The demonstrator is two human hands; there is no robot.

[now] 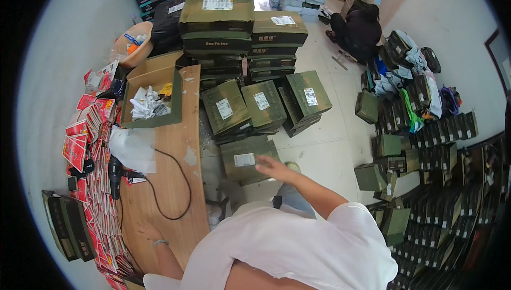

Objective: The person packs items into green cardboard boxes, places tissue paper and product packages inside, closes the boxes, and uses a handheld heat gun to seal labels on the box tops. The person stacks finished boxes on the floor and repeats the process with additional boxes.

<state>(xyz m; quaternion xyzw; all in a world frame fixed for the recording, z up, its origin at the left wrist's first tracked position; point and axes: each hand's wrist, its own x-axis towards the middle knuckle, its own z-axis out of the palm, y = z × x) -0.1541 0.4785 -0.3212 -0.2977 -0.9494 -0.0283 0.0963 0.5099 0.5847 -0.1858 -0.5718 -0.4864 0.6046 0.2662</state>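
Observation:
My right hand (272, 169) reaches out with its fingers stretched, at the right side of an olive-green shoebox (232, 166) with a white label on its top. The fingertips are by the label; I cannot tell how firmly they touch the box. Resting low over the wooden table (173, 183), my left hand (150, 231) is open and holds nothing. The black cord (187, 173) of a black hair dryer (114, 177) loops across the table beyond it. Just past the shoebox stand more stacked, labelled shoeboxes (262, 102).
An opened box with crumpled paper (173, 110) sits on the table's far end. Red printed packets (101, 205) are heaped along its left edge. Taller shoebox stacks (217, 18) rise beyond. Rows of boxes (436, 199) line the right wall. Another person (359, 34) crouches at the far right.

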